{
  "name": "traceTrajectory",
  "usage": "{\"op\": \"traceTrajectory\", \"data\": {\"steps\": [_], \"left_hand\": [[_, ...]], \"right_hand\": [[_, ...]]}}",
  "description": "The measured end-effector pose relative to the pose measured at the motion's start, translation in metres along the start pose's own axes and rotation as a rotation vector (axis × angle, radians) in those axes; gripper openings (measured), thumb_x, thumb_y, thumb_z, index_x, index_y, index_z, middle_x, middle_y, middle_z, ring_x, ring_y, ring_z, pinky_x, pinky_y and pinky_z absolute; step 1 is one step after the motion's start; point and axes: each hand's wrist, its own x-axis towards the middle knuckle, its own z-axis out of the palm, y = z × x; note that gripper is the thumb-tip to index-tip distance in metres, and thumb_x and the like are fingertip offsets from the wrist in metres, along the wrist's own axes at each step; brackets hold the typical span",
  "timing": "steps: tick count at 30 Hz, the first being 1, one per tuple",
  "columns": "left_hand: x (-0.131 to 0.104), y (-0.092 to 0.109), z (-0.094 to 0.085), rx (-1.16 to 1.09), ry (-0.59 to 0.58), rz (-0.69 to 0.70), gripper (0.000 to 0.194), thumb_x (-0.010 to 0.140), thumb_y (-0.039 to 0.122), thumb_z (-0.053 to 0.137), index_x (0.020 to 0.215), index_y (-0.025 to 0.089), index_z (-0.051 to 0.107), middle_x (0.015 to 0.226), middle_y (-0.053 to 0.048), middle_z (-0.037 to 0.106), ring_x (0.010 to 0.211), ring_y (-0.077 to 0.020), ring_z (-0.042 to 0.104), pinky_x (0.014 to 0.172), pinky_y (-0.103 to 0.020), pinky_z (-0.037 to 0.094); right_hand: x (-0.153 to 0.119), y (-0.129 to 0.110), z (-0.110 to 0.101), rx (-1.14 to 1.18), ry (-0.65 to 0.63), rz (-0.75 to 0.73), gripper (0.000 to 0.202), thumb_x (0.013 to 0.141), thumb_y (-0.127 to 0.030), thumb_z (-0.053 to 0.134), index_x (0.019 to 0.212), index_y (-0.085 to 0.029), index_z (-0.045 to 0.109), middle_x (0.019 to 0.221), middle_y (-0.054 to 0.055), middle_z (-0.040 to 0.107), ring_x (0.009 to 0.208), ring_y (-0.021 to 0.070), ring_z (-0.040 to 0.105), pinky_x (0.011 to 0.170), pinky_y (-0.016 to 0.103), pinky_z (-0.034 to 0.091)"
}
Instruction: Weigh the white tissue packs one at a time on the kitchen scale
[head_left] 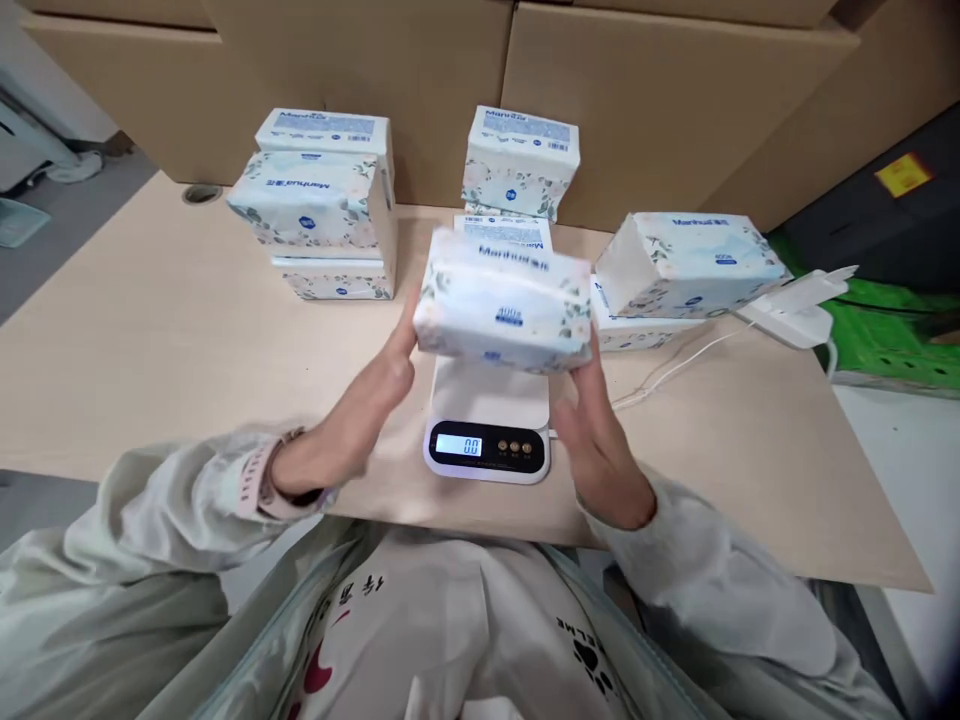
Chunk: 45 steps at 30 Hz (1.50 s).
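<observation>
Between my two hands is a tissue pack, white and pale blue with printed flowers, held up over a white digital scale. My left hand presses against its left end, and my right hand grips the right end. Both sets of fingers are partly hidden by the pack. The lit display of the scale reads 0.0, and the pack appears raised off the plate. Right behind the held pack stand more tissue packs, stacked against cardboard.
Tissue packs are stacked at the left, and two more packs lie at the right. Beside those sits a white power strip with a cable on the table. Large cardboard boxes line the back.
</observation>
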Motion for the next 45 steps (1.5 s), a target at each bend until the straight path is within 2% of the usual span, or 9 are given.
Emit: {"op": "traceTrajectory", "data": {"steps": [3, 6, 8, 12, 16, 20, 24, 27, 45], "left_hand": [[-0.029, -0.015, 0.013, -0.099, -0.018, -0.084, 0.072, 0.110, 0.066, 0.043, 0.175, 0.041, 0.025, 0.185, 0.008, 0.007, 0.173, -0.0294, -0.005, 0.145, -0.054, -0.001], [-0.037, -0.039, 0.018, -0.131, 0.038, -0.093, 0.075, 0.107, 0.066, 0.052, 0.174, 0.040, 0.031, 0.184, 0.005, 0.015, 0.174, -0.0301, 0.004, 0.145, -0.055, 0.002], [-0.037, -0.052, 0.019, -0.095, 0.105, -0.050, 0.073, 0.108, 0.064, 0.051, 0.174, 0.040, 0.030, 0.184, 0.005, 0.016, 0.174, -0.0300, 0.007, 0.144, -0.056, 0.005], [-0.031, -0.064, 0.016, -0.091, 0.329, 0.066, 0.068, 0.107, 0.068, 0.047, 0.170, 0.045, 0.038, 0.183, 0.007, 0.023, 0.173, -0.0311, 0.011, 0.143, -0.058, 0.010], [-0.028, -0.065, 0.011, -0.138, 0.403, 0.066, 0.062, 0.107, 0.070, 0.044, 0.164, 0.046, 0.048, 0.179, 0.005, 0.035, 0.172, -0.0311, 0.021, 0.142, -0.059, 0.014], [-0.028, -0.065, 0.007, -0.175, 0.413, 0.024, 0.062, 0.105, 0.069, 0.049, 0.160, 0.042, 0.055, 0.175, 0.001, 0.044, 0.169, -0.0328, 0.030, 0.141, -0.060, 0.021], [-0.027, -0.065, 0.007, -0.179, 0.436, 0.011, 0.062, 0.103, 0.070, 0.051, 0.156, 0.040, 0.060, 0.169, -0.002, 0.053, 0.161, -0.0344, 0.045, 0.134, -0.059, 0.037], [-0.024, -0.064, 0.007, -0.200, 0.471, -0.027, 0.061, 0.102, 0.072, 0.049, 0.150, 0.039, 0.065, 0.163, -0.004, 0.059, 0.154, -0.0356, 0.054, 0.128, -0.059, 0.045], [-0.021, -0.064, 0.007, -0.314, 0.488, -0.073, 0.058, 0.099, 0.072, 0.055, 0.139, 0.033, 0.072, 0.144, -0.007, 0.074, 0.142, -0.0340, 0.065, 0.118, -0.057, 0.052]], "right_hand": [[-0.027, 0.014, 0.005, -0.079, -0.009, 0.065, 0.083, 0.110, -0.049, 0.047, 0.177, -0.037, -0.001, 0.188, 0.000, 0.011, 0.175, 0.0242, 0.011, 0.143, 0.055, 0.017], [-0.030, 0.027, 0.005, -0.153, 0.043, 0.063, 0.078, 0.107, -0.050, 0.051, 0.176, -0.038, 0.015, 0.183, 0.003, 0.030, 0.171, 0.0272, 0.029, 0.140, 0.058, 0.029], [-0.027, 0.034, 0.004, -0.180, 0.182, 0.006, 0.066, 0.107, -0.051, 0.049, 0.171, -0.037, 0.037, 0.173, 0.005, 0.049, 0.164, 0.0302, 0.044, 0.136, 0.061, 0.038], [-0.020, 0.044, -0.001, -0.128, 0.660, -0.022, 0.054, 0.107, -0.053, 0.039, 0.149, -0.032, 0.066, 0.144, 0.011, 0.074, 0.142, 0.0346, 0.068, 0.123, 0.066, 0.051], [-0.010, 0.046, -0.007, -0.019, 0.941, 0.009, 0.056, 0.106, -0.057, 0.035, 0.122, -0.027, 0.079, 0.115, 0.013, 0.082, 0.111, 0.0344, 0.080, 0.103, 0.063, 0.062], [-0.002, 0.041, -0.008, 0.011, 1.121, 0.027, 0.070, 0.107, -0.060, 0.023, 0.099, -0.022, 0.081, 0.091, 0.013, 0.080, 0.086, 0.0297, 0.079, 0.085, 0.055, 0.064], [-0.001, 0.036, -0.008, -0.013, 1.169, 0.052, 0.076, 0.107, -0.063, 0.018, 0.080, -0.024, 0.078, 0.077, 0.011, 0.075, 0.065, 0.0266, 0.071, 0.076, 0.052, 0.061], [-0.001, 0.037, -0.011, -0.006, 1.161, 0.046, 0.078, 0.107, -0.064, 0.016, 0.076, -0.025, 0.077, 0.075, 0.011, 0.074, 0.061, 0.0256, 0.068, 0.074, 0.052, 0.059], [-0.004, 0.037, -0.015, 0.041, 1.109, -0.041, 0.083, 0.108, -0.067, 0.018, 0.073, -0.026, 0.080, 0.065, 0.009, 0.067, 0.056, 0.0238, 0.060, 0.062, 0.043, 0.043]]}}
